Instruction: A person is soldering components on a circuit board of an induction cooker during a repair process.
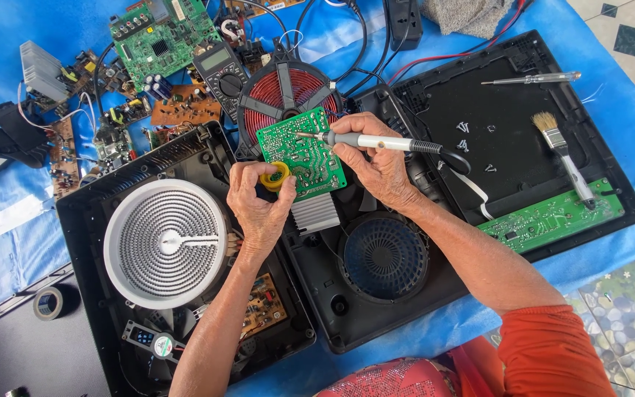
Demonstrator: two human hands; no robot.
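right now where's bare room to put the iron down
Free: the black panel right of the right hand, between the screws and the brush. Also blue sheet left of the white coil. Crowded: upper left, packed with boards and a meter, and around the left hand.

The left hand (257, 202) pinches a small yellow reel (276, 176) against the near left edge of a green circuit board (301, 153). The right hand (376, 163) grips a soldering iron (376, 142), its tip touching the board near the far side. The board rests tilted over an open black cooker case (376, 309), above a finned heat sink (316, 213) and beside a round fan grille (384, 257). A red copper coil (284, 88) lies just beyond. To the left sits a white round heating element (164, 242). To the right, a brush (564, 151) and a screwdriver (531, 78) lie on a black panel (508, 147). Blue sheeting (9, 250) covers the floor.
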